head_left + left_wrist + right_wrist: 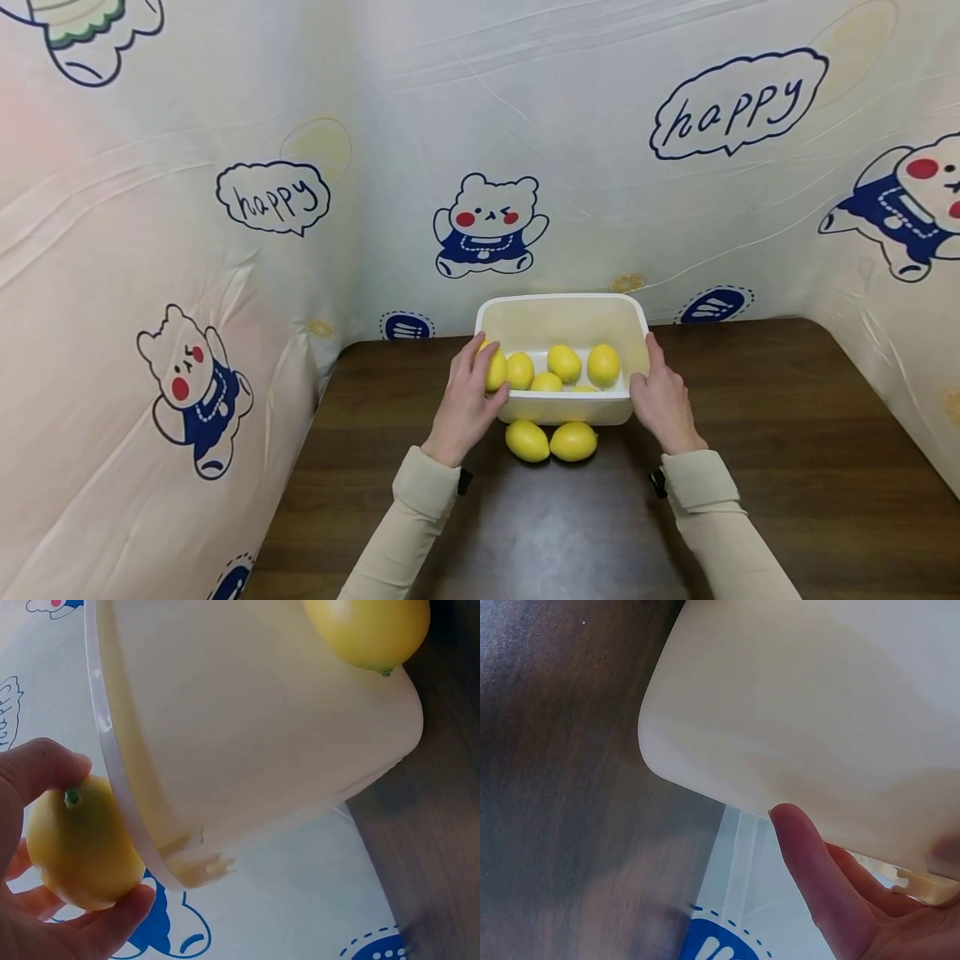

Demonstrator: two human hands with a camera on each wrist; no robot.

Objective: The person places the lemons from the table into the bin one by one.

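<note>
A white plastic bin stands at the back of the table with several lemons inside. My left hand grips a lemon between thumb and fingers, right at the bin's left rim. At the other end, my right hand holds the bin by its right side, one finger lying along the outer wall. Two more lemons, a left one and a right one, lie side by side on the table before the bin.
The dark wooden table has its far edge just behind the bin. A pale printed cloth with cartoon bears hangs behind the table and along both sides.
</note>
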